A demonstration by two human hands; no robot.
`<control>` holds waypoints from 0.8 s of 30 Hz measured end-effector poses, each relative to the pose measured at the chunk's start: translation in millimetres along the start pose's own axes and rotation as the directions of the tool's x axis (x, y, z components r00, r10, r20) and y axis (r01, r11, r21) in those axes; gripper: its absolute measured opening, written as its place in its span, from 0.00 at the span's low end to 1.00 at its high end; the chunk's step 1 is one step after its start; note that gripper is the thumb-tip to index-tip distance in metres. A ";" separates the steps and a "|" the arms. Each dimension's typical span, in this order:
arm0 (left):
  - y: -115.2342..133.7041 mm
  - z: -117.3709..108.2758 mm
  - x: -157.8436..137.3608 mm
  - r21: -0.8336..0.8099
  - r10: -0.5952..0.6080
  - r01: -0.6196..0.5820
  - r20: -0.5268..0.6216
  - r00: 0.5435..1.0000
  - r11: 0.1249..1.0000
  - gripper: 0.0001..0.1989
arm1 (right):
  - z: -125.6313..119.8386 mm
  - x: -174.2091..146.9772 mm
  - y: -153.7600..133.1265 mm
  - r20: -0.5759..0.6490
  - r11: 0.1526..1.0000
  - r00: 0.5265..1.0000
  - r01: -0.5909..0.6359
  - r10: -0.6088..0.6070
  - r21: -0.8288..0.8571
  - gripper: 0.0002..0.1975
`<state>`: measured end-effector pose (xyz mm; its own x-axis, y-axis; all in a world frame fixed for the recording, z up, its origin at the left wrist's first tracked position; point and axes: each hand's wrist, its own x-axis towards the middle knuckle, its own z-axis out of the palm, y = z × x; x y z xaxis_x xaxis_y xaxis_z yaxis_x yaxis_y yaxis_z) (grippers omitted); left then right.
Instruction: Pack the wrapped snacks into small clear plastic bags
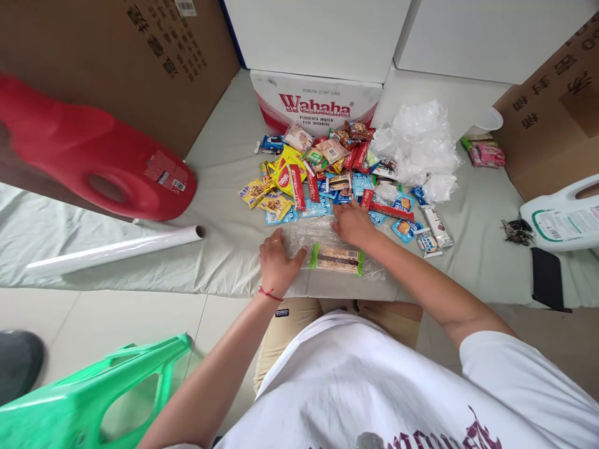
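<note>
A snack bar in a clear wrapper with green ends (336, 258) lies across a clear plastic bag (306, 234) near the table's front edge. My left hand (279, 262) rests at the bag's left side, thumb spread from the fingers and nothing held. Over the bag's far right part is my right hand (352, 223), fingers reaching forward and slightly bent, close to the light-blue packets (317, 207) at the front of a snack pile. Its fingertips are partly hidden. Red stick packets (390, 211) and yellow packets (286, 171) lie in that pile.
Crumpled clear plastic bags (416, 143) are heaped right of the snacks, before a Wahaha carton (318, 100). A red jug (107, 162) and a white roll (116, 249) lie left. At right are a white bottle (566, 215), keys (517, 231) and a black phone (546, 278).
</note>
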<state>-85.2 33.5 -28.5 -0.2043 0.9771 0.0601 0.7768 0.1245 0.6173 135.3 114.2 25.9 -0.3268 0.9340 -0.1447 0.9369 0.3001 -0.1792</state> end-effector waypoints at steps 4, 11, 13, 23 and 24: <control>14.0 11.1 -4.9 0.176 -0.038 0.030 0.038 0.999 0.984 0.27 | 2.9 24.1 -7.4 0.148 0.998 0.987 -0.060 0.057 0.016 0.12; 11.5 13.1 -2.2 0.128 -0.032 0.027 0.038 0.999 0.991 0.08 | -30.8 -21.4 -8.9 -0.004 0.969 0.969 0.248 -0.248 -0.006 0.13; 8.7 12.5 -2.1 0.122 -0.014 0.008 0.044 0.999 0.992 0.06 | -34.5 -47.0 -14.7 -0.008 0.948 0.950 0.310 -0.311 -0.067 0.15; 7.4 -9.9 15.1 -0.096 -0.145 0.162 0.169 0.975 0.982 0.08 | 19.6 -108.2 -49.0 0.206 0.886 0.888 0.442 -0.410 -0.139 0.27; 7.9 -14.2 17.4 -0.165 -0.163 0.202 0.220 0.962 0.965 0.07 | 20.8 -107.9 -50.6 0.207 0.895 0.895 0.425 -0.394 -0.133 0.28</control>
<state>-91.1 49.0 -11.4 -0.1925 0.9574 -0.2154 0.6105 0.2887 0.7375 120.6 -5.8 30.3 -0.6878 0.6777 -0.2602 0.7164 0.6914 -0.0928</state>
